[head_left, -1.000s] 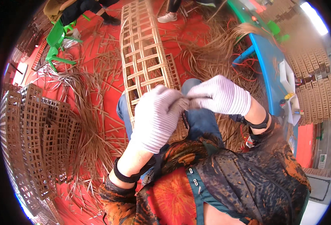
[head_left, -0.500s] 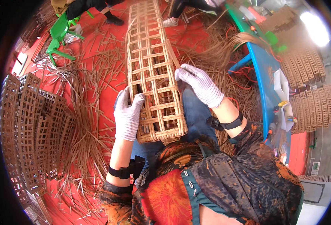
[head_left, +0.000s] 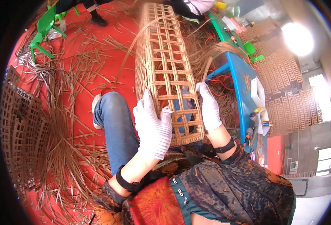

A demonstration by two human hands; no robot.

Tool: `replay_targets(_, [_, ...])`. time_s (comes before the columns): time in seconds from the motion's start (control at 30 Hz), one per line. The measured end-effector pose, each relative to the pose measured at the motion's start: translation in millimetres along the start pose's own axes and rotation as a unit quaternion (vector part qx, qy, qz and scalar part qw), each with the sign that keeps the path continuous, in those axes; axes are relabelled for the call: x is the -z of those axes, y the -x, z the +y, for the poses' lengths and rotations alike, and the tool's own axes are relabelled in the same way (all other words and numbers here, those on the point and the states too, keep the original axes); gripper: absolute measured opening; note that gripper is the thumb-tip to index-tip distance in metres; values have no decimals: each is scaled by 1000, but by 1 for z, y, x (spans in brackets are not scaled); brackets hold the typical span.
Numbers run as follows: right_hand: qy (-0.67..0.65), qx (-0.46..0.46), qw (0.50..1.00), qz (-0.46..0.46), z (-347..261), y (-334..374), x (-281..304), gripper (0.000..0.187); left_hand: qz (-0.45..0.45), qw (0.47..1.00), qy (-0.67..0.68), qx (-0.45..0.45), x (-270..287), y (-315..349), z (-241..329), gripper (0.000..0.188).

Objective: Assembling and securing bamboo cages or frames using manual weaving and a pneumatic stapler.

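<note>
Woven basket is btwn both hands, long way pointing out. Prob. light, a bit bendy; thin strips may snap, so best hold thick side edges. L hand has thumb & fingers clamped on left edge. R hand points up along right edge, fingers together; can't tell if pinching.

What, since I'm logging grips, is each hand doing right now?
Left hand: closed on the left edge of the woven basket.
Right hand: at the basket's right edge; fingers partly hidden, so its grip cannot be told.
</note>
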State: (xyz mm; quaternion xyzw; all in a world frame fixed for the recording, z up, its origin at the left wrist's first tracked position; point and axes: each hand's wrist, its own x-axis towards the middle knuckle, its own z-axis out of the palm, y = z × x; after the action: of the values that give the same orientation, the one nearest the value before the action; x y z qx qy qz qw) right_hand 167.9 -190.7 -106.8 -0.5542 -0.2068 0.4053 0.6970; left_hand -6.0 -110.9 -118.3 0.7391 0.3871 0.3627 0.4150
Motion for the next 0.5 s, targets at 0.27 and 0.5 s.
replay_targets(0.27, [-7, -32, 996, 86, -2, 12, -1, 22, -34, 999, 10, -16, 8, -9, -2, 59])
replay_targets(0.5, [149, 79, 985, 26, -15, 6, -8, 24, -72, 938, 313, 129, 28, -22, -19, 48])
